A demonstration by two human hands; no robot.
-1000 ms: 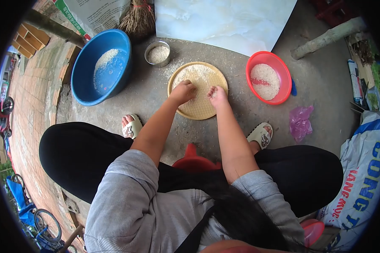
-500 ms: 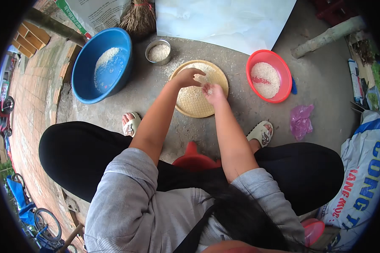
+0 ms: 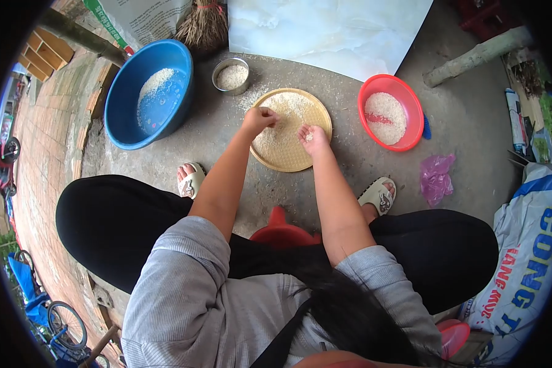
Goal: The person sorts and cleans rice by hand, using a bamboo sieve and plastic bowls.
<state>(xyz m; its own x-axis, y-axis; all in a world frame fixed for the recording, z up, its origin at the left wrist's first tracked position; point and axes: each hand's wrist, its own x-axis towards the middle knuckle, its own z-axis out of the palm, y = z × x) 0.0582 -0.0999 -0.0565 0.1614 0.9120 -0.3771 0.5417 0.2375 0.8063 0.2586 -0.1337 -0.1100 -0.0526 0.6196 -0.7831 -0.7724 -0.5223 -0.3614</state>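
A round woven bamboo tray (image 3: 293, 158) lies on the floor in front of me, with white rice (image 3: 288, 101) spread over its far and left parts. Above its left rim, my left hand (image 3: 260, 119) is closed, thumb and fingertips pinched together; whatever they hold is too small to make out. My right hand (image 3: 314, 140) is turned palm up over the right side of the tray. Its fingers curl around a small amount of rice grains in the palm.
A tilted blue basin (image 3: 119, 126) with rice stands at the left, beside a metal bowl (image 3: 224, 91) of rice. To the right are a red basin (image 3: 414, 101) with rice and a pink plastic bag (image 3: 437, 178). A straw broom (image 3: 199, 30) lies behind.
My left hand has moved left, away from my right hand, and its spread fingers have closed into a pinch. The right hand has shifted slightly right, still palm up.
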